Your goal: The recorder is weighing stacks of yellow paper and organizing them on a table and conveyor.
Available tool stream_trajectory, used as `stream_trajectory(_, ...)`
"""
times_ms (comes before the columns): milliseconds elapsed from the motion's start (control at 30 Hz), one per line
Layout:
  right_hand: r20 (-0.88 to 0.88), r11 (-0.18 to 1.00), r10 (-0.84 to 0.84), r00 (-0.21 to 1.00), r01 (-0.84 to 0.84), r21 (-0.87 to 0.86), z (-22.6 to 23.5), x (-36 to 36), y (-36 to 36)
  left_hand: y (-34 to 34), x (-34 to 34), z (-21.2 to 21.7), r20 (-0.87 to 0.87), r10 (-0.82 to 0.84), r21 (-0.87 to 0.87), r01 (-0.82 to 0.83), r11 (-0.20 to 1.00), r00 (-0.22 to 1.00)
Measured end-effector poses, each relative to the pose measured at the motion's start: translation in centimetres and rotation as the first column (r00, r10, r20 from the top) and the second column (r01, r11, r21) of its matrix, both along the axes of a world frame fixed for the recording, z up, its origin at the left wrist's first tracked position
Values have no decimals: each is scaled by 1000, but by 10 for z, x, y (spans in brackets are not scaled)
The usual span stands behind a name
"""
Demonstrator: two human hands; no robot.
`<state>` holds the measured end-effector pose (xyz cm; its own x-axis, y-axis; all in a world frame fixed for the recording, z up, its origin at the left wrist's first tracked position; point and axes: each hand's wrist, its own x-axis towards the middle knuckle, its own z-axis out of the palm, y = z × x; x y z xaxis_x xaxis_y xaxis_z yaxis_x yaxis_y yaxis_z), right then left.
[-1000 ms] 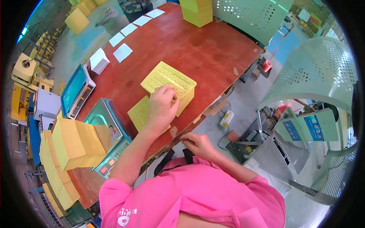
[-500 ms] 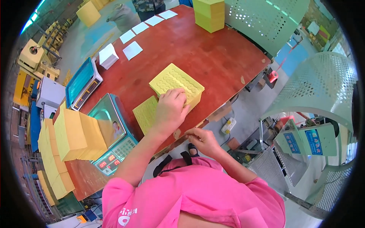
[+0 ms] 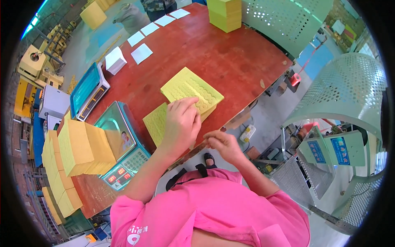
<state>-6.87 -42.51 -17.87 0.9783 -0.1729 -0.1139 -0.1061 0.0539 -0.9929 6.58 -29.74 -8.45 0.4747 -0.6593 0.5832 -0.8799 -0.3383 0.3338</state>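
A stack of yellow sheets with rows of scalloped marks (image 3: 190,84) lies near the front edge of the red table. My left hand (image 3: 180,123) is closed at the stack's near edge, fingers curled over the top sheets and thumb lower down. Those top sheets jut out at the right corner. Beside it, to the left and partly behind my left wrist, lies a lower yellow pile (image 3: 155,122) with the same marks. My right hand (image 3: 224,146) hovers by the table edge, fingertips pinched together; whatever they hold, if anything, cannot be made out.
A teal digital scale (image 3: 129,158) stands left of the piles, with tall yellow stacks (image 3: 84,144) beyond it. Farther back are a second scale (image 3: 87,92), a white stack (image 3: 115,61), several white sheets and a yellow block (image 3: 225,16). Perforated green machinery (image 3: 337,90) stands at right.
My left hand has drawn slightly back toward me, and the top sheets' right corner has shifted outward. My right hand has moved a little to the right.
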Motion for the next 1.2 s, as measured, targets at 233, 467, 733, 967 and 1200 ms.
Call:
stream_trajectory(233,-117,824,-1,993,68,563,36,19,-33,53,-37,-8,-33,-170,112,173,979,985)
stream_trajectory(467,-77,979,-4,997,19,204,42,22,19,80,-51,-46,-876,-322,-476,-538,696,359)
stream_trajectory(733,30,993,89,996,-91,81,93,10,97,186,-59,17,-933,-101,-268,-476,838,346)
stream_trajectory(967,349,923,300,888,-177,-342,154,45,158,284,-72,94,-634,168,-321,-454,831,755)
stream_trajectory(1200,532,969,245,810,-186,-162,241,131,248,360,-9,166,-472,346,-391,-544,743,811)
